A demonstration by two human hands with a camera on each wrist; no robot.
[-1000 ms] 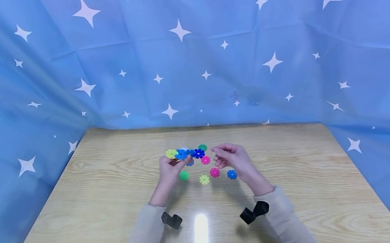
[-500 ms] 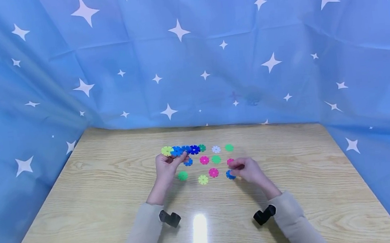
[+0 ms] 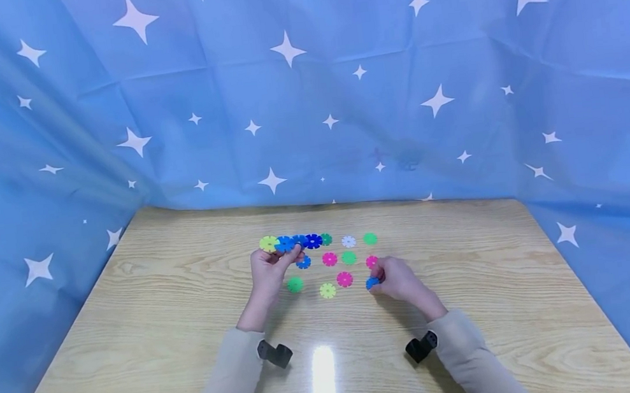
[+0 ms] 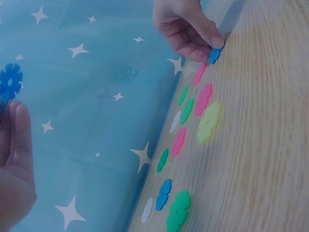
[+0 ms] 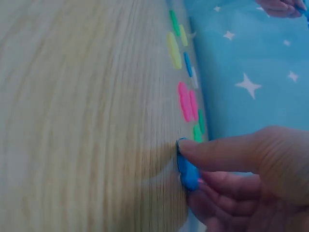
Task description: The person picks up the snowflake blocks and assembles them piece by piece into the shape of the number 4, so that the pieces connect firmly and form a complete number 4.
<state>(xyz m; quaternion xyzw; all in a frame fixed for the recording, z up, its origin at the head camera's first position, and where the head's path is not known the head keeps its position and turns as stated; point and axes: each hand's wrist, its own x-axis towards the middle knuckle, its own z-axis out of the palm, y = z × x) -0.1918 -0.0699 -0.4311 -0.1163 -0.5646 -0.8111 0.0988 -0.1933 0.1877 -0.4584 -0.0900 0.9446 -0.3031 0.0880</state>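
In the head view my left hand (image 3: 268,275) grips a row of joined notched plastic discs above the table: a yellow disc (image 3: 269,244) at the left end, two blue ones, then a dark blue disc (image 3: 313,241) at the right end. The left wrist view catches only part of this hand and one blue disc of the row. My right hand (image 3: 400,278), low over the table, pinches a single blue disc (image 5: 187,166) between thumb and fingers, its edge at the tabletop. A pink disc (image 3: 372,261) lies just beyond these fingers, partly covered.
Several loose discs lie between and beyond the hands, among them a yellow-green disc (image 3: 327,290), a pink disc (image 3: 344,279), a green disc (image 3: 295,284) and a white disc (image 3: 348,241). The wooden table (image 3: 134,343) ends at a blue star-patterned curtain (image 3: 296,128).
My right hand has moved from beside the joined row down and right to the table, and now pinches the blue disc there. The left hand has shifted slightly left and up with its row.
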